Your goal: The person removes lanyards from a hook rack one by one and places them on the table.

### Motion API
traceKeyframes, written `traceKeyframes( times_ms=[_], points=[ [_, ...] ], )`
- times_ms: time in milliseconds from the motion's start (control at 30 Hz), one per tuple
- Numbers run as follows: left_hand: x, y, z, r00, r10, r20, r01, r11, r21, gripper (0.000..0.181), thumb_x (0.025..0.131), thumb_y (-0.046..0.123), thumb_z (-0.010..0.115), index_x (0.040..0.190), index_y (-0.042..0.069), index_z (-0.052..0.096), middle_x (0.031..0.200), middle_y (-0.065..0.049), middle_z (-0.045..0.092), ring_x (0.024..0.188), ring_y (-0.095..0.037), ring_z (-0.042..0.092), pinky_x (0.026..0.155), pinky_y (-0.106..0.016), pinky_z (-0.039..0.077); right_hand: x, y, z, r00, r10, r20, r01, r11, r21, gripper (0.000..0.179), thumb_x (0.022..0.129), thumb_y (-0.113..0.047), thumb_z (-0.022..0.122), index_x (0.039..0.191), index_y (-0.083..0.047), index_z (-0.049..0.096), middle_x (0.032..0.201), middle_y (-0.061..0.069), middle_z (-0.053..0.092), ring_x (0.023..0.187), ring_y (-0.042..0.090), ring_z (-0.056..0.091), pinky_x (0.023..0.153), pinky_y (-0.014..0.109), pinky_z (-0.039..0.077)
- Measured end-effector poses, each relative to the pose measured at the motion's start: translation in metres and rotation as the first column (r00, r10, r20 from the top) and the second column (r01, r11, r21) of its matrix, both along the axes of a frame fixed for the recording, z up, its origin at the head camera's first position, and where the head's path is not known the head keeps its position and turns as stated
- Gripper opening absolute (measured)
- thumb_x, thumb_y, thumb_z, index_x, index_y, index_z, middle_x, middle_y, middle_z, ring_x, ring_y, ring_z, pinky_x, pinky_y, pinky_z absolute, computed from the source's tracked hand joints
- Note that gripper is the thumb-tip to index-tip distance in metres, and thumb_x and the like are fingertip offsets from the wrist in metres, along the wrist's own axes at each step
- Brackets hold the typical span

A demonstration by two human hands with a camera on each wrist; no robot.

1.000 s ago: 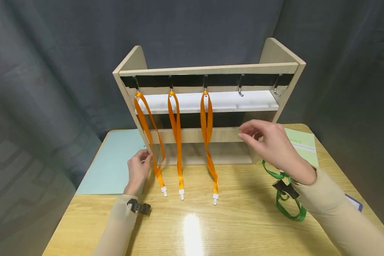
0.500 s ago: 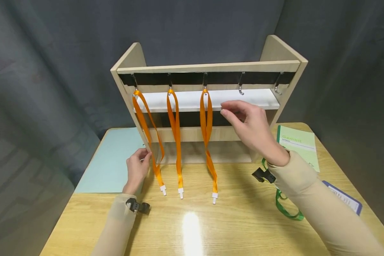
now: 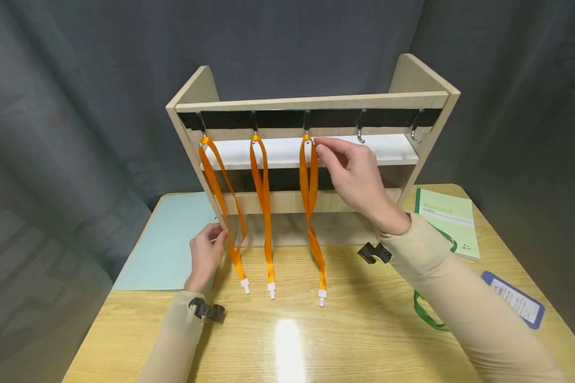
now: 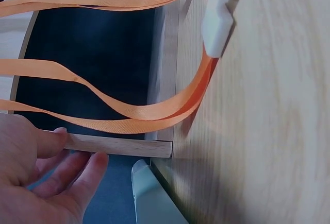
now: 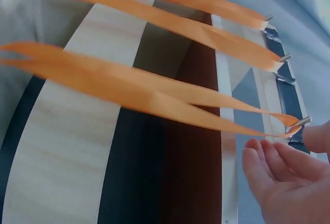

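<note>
Three orange lanyards with white clips hang from hooks on a wooden rack point(image 3: 287, 202): a left one point(image 3: 212, 175), a middle one point(image 3: 267, 207) and a right one point(image 3: 311, 202). My left hand point(image 3: 207, 252) grips the front edge of the rack's left side panel point(image 4: 118, 144), thumb on one face and fingers on the other. Beside the top loop of the right lanyard is my right hand point(image 3: 356, 173). In the right wrist view its thumb point(image 5: 315, 137) lies by the hook tip and its fingers point(image 5: 265, 167) are below the strap, with a gap between them.
Two bare hooks point(image 3: 361, 135) are at the rack's right. On the table's right lie a green notebook point(image 3: 448, 221), a green lanyard point(image 3: 428, 314) partly behind my forearm, and a blue-framed card holder point(image 3: 512, 299). A pale blue sheet point(image 3: 167, 239) lies left of the rack.
My right hand has moved left and up, from in front of the rack's right part to the right lanyard's top loop. My left hand stays on the side panel.
</note>
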State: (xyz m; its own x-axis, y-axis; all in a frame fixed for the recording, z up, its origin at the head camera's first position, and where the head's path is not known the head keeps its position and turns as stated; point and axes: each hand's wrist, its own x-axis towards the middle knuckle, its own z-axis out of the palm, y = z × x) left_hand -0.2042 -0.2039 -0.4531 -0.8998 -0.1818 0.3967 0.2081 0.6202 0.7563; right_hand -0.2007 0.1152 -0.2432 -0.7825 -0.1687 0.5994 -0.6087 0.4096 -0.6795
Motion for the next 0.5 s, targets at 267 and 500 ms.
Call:
traceKeyframes(
  times_ms=[267, 500],
  points=[
    [-0.0002, -0.0001, 0.0007, 1.000, 0.009, 0.003, -0.009, 1.000, -0.007, 0.012, 0.091, 0.012, 0.067, 0.099, 0.003, 0.069, 0.090, -0.012, 0.070, 0.084, -0.027, 0.068, 0.071, -0.040, 0.057, -0.0047, -0.0059, 0.0061, 0.993, 0.047, 0.108, -0.041, 0.998, -0.051, 0.025, 0.098, -0.014, 0.056, 0.112, 0.003, 0.067, 0.097, 0.011, 0.069, 0.083, 0.018, 0.066, 0.078, 0.028, 0.054],
    [-0.0003, -0.0008, -0.0003, 1.000, 0.012, 0.009, -0.011, 1.000, -0.008, 0.013, 0.091, 0.012, 0.067, 0.101, 0.003, 0.069, 0.089, -0.010, 0.070, 0.084, -0.026, 0.068, 0.071, -0.039, 0.057, -0.0046, -0.0102, 0.0069, 0.998, 0.001, 0.070, 0.000, 1.000, -0.011, 0.020, 0.095, -0.012, 0.061, 0.106, 0.003, 0.069, 0.095, 0.009, 0.069, 0.078, 0.016, 0.063, 0.074, 0.026, 0.053]
  ],
)
